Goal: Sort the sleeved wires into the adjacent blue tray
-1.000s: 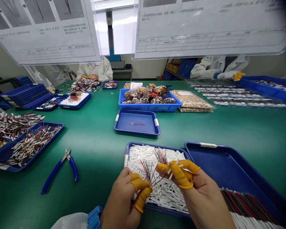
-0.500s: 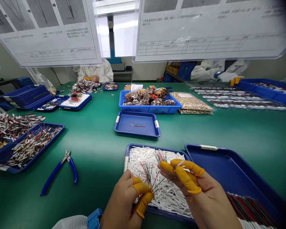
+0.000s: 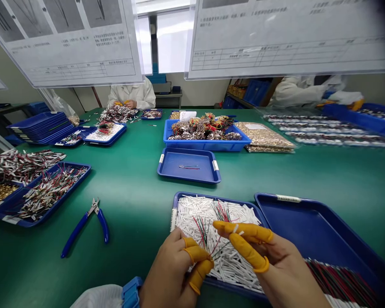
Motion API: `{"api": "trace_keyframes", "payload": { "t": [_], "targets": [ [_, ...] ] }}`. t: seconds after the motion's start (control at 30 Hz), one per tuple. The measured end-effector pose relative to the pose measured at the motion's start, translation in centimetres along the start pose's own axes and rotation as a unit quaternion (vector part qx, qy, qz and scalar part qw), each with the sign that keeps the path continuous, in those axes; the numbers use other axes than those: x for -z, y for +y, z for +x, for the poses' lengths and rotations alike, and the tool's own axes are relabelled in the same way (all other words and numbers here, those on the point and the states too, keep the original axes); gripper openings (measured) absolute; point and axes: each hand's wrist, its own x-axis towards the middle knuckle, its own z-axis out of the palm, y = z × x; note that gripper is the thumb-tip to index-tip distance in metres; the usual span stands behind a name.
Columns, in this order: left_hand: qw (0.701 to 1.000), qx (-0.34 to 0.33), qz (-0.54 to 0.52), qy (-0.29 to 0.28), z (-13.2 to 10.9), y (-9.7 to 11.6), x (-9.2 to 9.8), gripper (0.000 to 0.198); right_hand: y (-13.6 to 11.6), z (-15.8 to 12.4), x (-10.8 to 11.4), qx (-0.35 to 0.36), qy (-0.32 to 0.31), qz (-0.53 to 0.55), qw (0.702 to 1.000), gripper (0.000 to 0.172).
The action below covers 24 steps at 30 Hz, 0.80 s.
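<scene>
My left hand [image 3: 179,267], in yellow finger cots, pinches thin red and dark green wires [image 3: 215,247] over the front tray. Their free ends point up and right toward my other hand. My right hand [image 3: 259,248], also in yellow finger cots, has a small white tube [image 3: 236,229] between thumb and fingers. Whether the wire tips touch that tube, I cannot tell. Beneath both hands lies a blue tray [image 3: 176,200] full of white tubes [image 3: 195,207]. Two tufts of red and green wires [image 3: 201,229] stick up from among the tubes.
Blue-handled cutters [image 3: 86,224] lie at left, near a tray of wire pieces [image 3: 56,188]. To the right, a larger blue tray [image 3: 301,218] holds wires in a row [image 3: 343,280]. A small tray [image 3: 188,164] and a parts bin [image 3: 207,144] stand ahead. Two co-workers sit opposite.
My right fingers have shifted slightly left, with the white tube, toward the wires in my left hand. The view has swung a little left. At right, a co-worker's hand has moved rightward.
</scene>
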Motion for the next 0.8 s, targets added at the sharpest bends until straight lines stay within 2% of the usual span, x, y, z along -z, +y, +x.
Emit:
{"api": "trace_keyframes", "payload": {
  "t": [0.27,0.5,0.73,0.8],
  "targets": [
    [1.000,-0.003,-0.010,-0.014,-0.10,0.01,-0.19,0.018,0.51,-0.40,-0.38,-0.020,-0.016,0.070,0.997,0.021],
    [1.000,-0.014,0.002,-0.015,0.03,0.17,-0.02,0.023,0.37,-0.14,-0.87,-0.014,0.024,0.043,0.999,0.025],
    [1.000,-0.001,-0.003,-0.018,-0.04,0.09,-0.14,0.021,0.97,0.00,-0.26,-0.057,-0.023,0.022,0.998,0.016],
    [1.000,0.009,-0.011,-0.011,-0.11,0.07,-0.18,0.020,0.98,0.08,-0.01,-0.066,-0.024,-0.001,0.998,0.018]
  ]
}}
